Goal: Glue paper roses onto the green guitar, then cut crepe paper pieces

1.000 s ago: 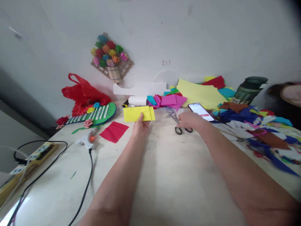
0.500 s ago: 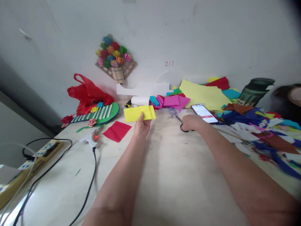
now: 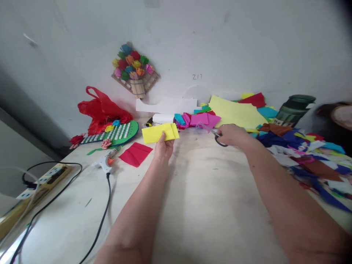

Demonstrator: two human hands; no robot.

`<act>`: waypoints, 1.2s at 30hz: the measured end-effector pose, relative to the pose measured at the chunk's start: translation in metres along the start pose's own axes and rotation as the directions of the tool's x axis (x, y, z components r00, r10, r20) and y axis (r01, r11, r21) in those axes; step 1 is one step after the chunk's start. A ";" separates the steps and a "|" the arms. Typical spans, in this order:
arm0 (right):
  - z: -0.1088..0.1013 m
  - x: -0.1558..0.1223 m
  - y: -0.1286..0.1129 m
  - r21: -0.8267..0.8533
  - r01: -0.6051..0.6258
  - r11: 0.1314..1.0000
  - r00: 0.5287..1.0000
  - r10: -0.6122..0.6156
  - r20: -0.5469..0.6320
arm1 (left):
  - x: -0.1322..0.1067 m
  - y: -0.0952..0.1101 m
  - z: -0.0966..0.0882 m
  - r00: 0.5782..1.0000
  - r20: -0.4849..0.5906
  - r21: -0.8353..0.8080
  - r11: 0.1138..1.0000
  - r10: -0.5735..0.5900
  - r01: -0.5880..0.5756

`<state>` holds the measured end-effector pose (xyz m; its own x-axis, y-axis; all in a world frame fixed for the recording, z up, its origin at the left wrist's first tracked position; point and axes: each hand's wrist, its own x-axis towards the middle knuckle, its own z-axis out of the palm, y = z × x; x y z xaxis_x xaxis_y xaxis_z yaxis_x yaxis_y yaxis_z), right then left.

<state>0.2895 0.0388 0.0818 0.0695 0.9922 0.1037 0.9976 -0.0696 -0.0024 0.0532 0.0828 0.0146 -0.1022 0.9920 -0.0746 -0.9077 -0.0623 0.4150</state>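
Observation:
My left hand (image 3: 164,147) pinches a folded piece of yellow paper (image 3: 154,133) by its lower edge, thumb on the front, held above the table. My right hand (image 3: 233,135) is closed round the dark handles of a pair of scissors (image 3: 220,138), whose blades point left toward the back. Near the blade tips is a small clear and purplish tangle (image 3: 202,127), too blurred to name. Folded pink paper (image 3: 205,118) lies behind the scissors. A red paper square (image 3: 135,154) rests on the table left of my left hand.
A glue gun (image 3: 105,161) with a black cord lies at left, near a power strip (image 3: 46,183). A green decorated board (image 3: 129,132) and red plastic bag (image 3: 103,110) are behind it. Paper scraps (image 3: 316,161) and a dark green bottle (image 3: 294,112) are at right.
My right hand has lifted the scissors and moved slightly right and back, now covering the place where the phone was visible. My left hand still holds the yellow paper nearly unmoved.

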 end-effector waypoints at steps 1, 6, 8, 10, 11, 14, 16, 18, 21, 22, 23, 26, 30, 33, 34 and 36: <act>0.004 0.000 -0.004 -0.002 -0.012 1.000 0.999 0.012 -0.044 | 0.000 0.000 0.000 1.000 0.000 -0.005 1.000 0.002 -0.002; 0.014 0.001 -0.020 -0.081 0.015 0.997 1.000 -0.014 0.019 | 0.000 -0.001 0.001 1.000 -0.006 -0.014 1.000 0.008 -0.008; 0.008 -0.001 -0.018 -0.119 0.013 0.993 0.995 -0.001 0.099 | 0.001 0.000 0.001 1.000 -0.009 -0.015 1.000 0.011 -0.011; -0.002 -0.003 -0.011 -0.141 -0.011 0.990 0.991 0.030 0.133 | 0.001 0.000 0.002 1.000 -0.014 -0.020 1.000 0.010 -0.010; -0.008 -0.004 -0.007 -0.141 -0.019 0.990 0.992 0.036 0.123 | 0.000 0.000 0.002 1.000 -0.017 -0.025 1.000 0.008 -0.008; -0.020 -0.007 0.004 -0.069 -0.042 0.997 0.998 0.046 0.045 | 0.000 0.000 0.003 1.000 -0.028 -0.040 0.999 0.003 -0.005; -0.020 -0.007 0.004 0.105 -0.034 0.994 0.999 0.034 0.001 | 0.000 0.000 0.003 1.000 -0.026 -0.044 0.999 0.004 -0.005; -0.012 -0.006 -0.005 0.406 0.016 0.914 1.000 -0.020 0.005 | 0.000 -0.001 0.003 1.000 -0.022 -0.046 0.999 0.008 -0.009; 0.011 -0.006 -0.033 0.822 0.016 0.569 0.981 -0.169 0.098 | 0.000 -0.001 0.006 0.999 -0.028 -0.051 0.999 0.015 -0.017; 0.020 -0.007 -0.044 0.882 -0.007 0.471 0.966 -0.225 0.128 | 0.000 -0.002 0.008 0.999 -0.033 -0.051 0.999 0.016 -0.018; 0.028 -0.009 -0.054 0.921 -0.034 0.388 0.952 -0.268 0.148 | -0.001 -0.002 0.009 0.999 -0.034 -0.051 0.999 0.016 -0.018; 0.045 -0.016 -0.078 0.969 -0.125 0.211 0.919 -0.344 0.193 | -0.004 -0.002 0.014 0.999 -0.030 -0.048 0.999 0.011 -0.012; 0.054 -0.023 -0.090 0.974 -0.190 0.123 0.874 -0.430 0.225 | -0.006 -0.003 0.017 0.999 -0.035 -0.043 0.999 0.010 -0.011; 0.058 -0.023 -0.090 0.975 -0.210 0.076 0.865 -0.450 0.222 | -0.006 -0.004 0.017 0.999 -0.034 -0.039 0.999 0.002 -0.003; 0.059 -0.023 -0.091 0.976 -0.210 0.063 0.868 -0.447 0.216 | -0.006 -0.005 0.018 0.999 -0.032 -0.036 0.999 0.000 -0.001; 0.060 -0.022 -0.092 0.977 -0.210 0.045 0.876 -0.435 0.209 | -0.007 -0.007 0.019 1.000 -0.028 -0.030 1.000 -0.003 0.002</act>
<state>0.1970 0.0294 0.0198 -0.3721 0.9210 -0.1155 0.0346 -0.1106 -0.9933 0.0682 0.0783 0.0295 -0.1108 0.9886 -0.1017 -0.9197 -0.0632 0.3876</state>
